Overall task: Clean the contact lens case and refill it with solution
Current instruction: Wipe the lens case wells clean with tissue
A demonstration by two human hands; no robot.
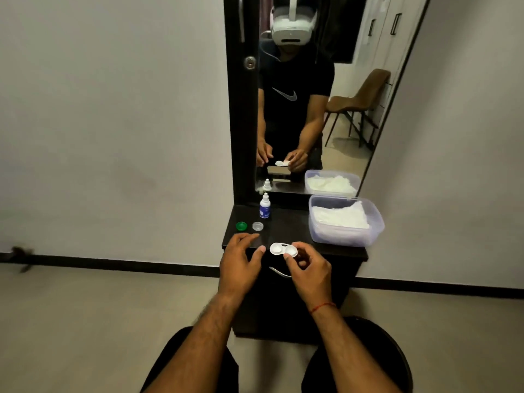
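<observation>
A white two-well contact lens case point(280, 249) with both wells uncapped is held above the front edge of a dark shelf point(292, 222). My right hand point(307, 265) pinches its right well between thumb and fingers. My left hand point(241, 256) hovers just left of the case, fingers spread, holding nothing. A green cap point(241, 226) and a clear cap point(257, 226) lie on the shelf behind my left hand. A small solution bottle point(265, 207) with a blue label stands upright behind the caps.
A clear plastic tub point(344, 236) of white tissue sits on the shelf's right side. A tall mirror point(312, 95) rises behind the shelf, reflecting a person and a brown chair. A metal drawer handle point(279, 272) shows below the shelf edge.
</observation>
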